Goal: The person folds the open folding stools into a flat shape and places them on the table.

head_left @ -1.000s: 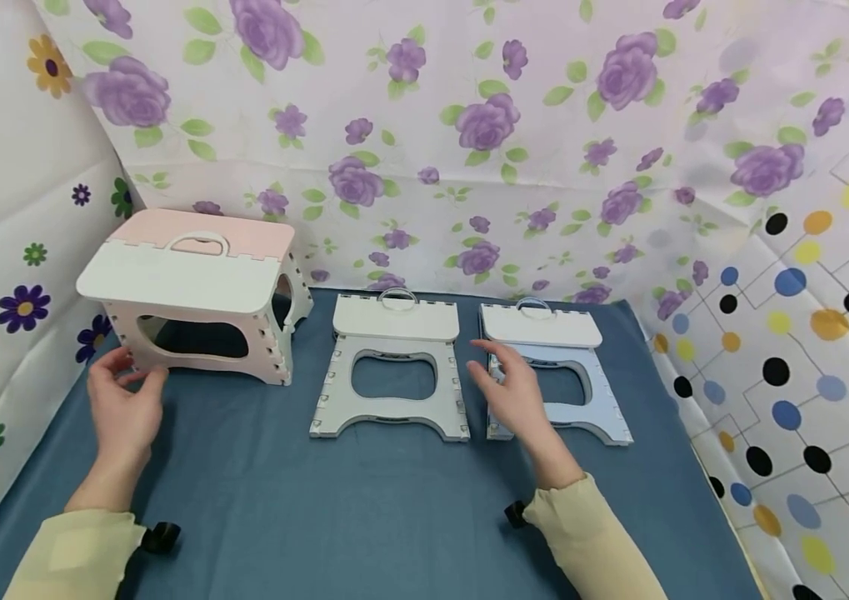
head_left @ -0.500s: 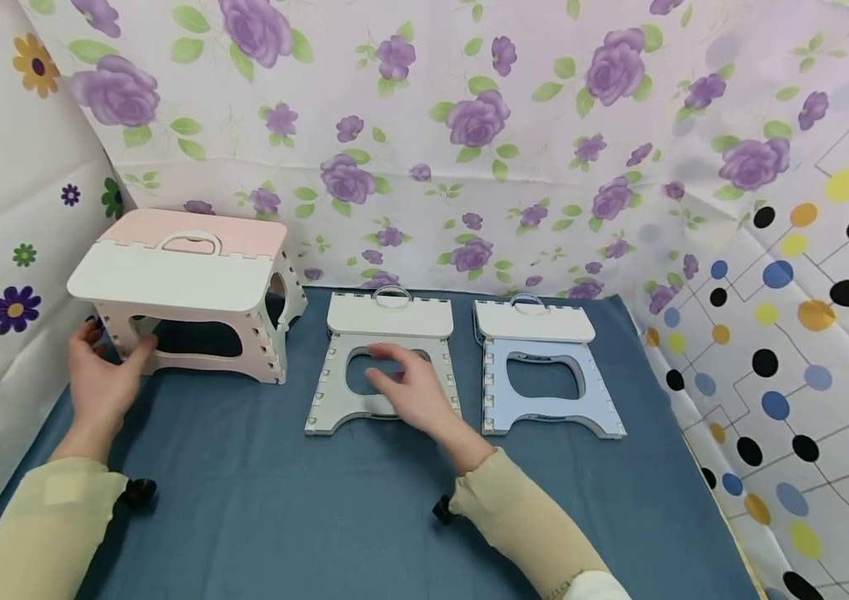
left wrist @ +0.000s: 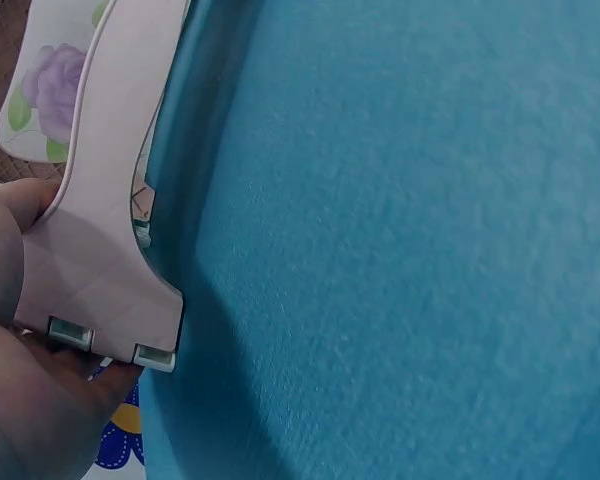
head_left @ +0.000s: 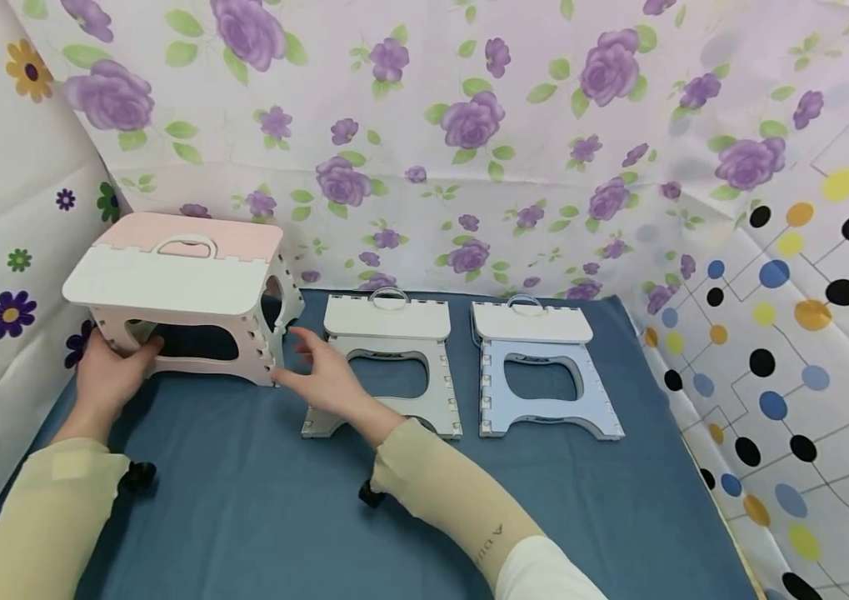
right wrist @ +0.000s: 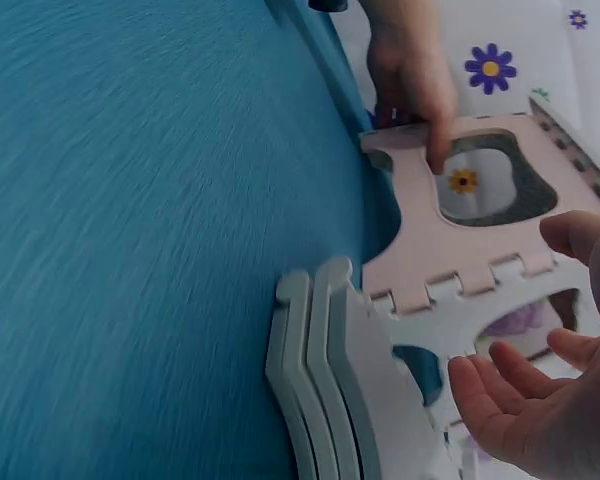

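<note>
A pink and white folding step stool (head_left: 169, 283) stands unfolded at the left, its white handle (head_left: 186, 242) on top. My left hand (head_left: 111, 379) grips its front left leg; in the left wrist view, the thumb goes into the opening of the pink side panel (left wrist: 100, 270) and the fingers wrap the outer edge. At the stool's right side is my right hand (head_left: 330, 379), fingers spread and loosely bent, holding nothing. The right wrist view has that hand (right wrist: 560, 410) beside the hinged end panel; whether the thumb touches it, I cannot tell.
A folded grey-green stool (head_left: 387, 321) lies in the middle, partly behind my right forearm. To its right lies a folded blue and white stool (head_left: 532, 325). Blue cloth (head_left: 259, 500) covers the table, with a flowered curtain (head_left: 424, 150) behind and patterned sheets at both sides.
My right hand has swept left from the blue stool, past the grey-green one, to the pink stool's right side. My left hand has closed round the pink stool's front left leg.
</note>
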Action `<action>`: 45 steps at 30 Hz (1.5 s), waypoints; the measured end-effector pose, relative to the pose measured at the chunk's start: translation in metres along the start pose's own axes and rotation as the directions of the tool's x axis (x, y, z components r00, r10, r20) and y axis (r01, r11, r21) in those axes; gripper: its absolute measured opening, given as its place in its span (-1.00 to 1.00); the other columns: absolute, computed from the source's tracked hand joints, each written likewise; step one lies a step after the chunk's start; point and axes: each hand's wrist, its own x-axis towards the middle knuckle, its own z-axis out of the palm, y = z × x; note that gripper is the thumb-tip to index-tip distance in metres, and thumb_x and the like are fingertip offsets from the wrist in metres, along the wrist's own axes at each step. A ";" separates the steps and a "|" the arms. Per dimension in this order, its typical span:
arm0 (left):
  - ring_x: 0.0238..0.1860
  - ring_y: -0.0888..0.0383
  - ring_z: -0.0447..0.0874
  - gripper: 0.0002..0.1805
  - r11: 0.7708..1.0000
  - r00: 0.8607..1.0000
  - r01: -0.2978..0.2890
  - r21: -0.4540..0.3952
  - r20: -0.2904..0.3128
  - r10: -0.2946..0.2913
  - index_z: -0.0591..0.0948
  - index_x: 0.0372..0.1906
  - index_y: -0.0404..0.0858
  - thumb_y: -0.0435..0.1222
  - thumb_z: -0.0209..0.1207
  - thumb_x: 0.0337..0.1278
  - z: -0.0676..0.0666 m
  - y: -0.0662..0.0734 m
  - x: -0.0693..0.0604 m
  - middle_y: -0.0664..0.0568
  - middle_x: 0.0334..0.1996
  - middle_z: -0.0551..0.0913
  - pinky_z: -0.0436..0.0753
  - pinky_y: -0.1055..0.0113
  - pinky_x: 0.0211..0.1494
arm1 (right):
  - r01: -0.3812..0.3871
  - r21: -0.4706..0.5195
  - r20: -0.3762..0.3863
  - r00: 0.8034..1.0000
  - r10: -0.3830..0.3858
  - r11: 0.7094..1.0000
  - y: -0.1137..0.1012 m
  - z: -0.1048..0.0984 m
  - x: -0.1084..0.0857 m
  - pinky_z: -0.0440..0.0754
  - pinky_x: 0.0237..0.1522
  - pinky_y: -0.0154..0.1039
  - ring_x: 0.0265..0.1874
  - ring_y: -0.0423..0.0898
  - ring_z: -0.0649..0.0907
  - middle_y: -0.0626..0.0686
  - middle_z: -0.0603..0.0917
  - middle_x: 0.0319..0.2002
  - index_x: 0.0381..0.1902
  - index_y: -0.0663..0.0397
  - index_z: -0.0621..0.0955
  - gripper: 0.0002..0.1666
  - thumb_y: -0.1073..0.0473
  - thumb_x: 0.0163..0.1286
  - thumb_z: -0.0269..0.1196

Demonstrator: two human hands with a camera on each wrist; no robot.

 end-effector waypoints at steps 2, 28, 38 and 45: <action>0.54 -0.48 0.19 -0.05 1.000 1.000 -0.005 -0.030 0.013 0.005 -0.01 0.68 -0.44 -0.03 0.18 0.53 -0.001 -0.002 0.000 -0.52 0.59 0.15 0.29 -0.43 0.45 | 0.001 -0.019 0.011 1.000 -0.001 1.000 -0.004 0.009 0.007 0.61 0.25 -0.15 0.37 0.03 0.59 0.14 0.55 0.44 0.71 -0.16 0.25 -0.10 -0.13 0.56 0.35; 0.43 -0.55 0.28 -0.13 0.992 0.987 -0.112 -0.048 0.110 0.117 0.02 0.66 -0.45 -0.08 0.15 0.61 0.000 -0.017 0.000 -0.61 0.52 0.20 0.34 -0.51 0.32 | -0.130 -0.141 -0.081 0.990 0.119 0.981 -0.018 0.050 0.047 0.60 -0.32 -0.29 -0.27 -0.21 0.69 -0.01 0.74 0.05 0.52 -0.16 0.35 -0.15 -0.26 0.45 0.42; 0.42 -0.45 0.30 -0.16 0.985 0.978 -0.152 -0.084 0.131 0.162 0.04 0.67 -0.40 -0.08 0.15 0.63 0.000 -0.015 0.000 -0.51 0.55 0.23 0.47 -0.25 0.31 | -0.137 -0.144 -0.128 0.985 0.119 0.980 -0.025 0.055 0.044 0.59 -0.40 -0.30 -0.35 -0.20 0.70 0.05 0.76 0.02 0.45 -0.01 0.40 -0.24 -0.26 0.52 0.34; 0.38 -0.43 0.33 -0.10 0.985 0.982 -0.127 -0.115 0.123 0.141 -0.06 0.69 -0.39 -0.05 0.14 0.63 0.004 -0.019 -0.005 -0.50 0.56 0.19 0.54 0.13 0.09 | -0.177 -0.164 -0.205 0.968 0.142 0.970 -0.026 0.066 0.038 0.60 -0.38 -0.26 -0.37 -0.14 0.69 0.10 0.75 -0.05 0.50 0.14 0.35 -0.18 -0.19 0.53 0.33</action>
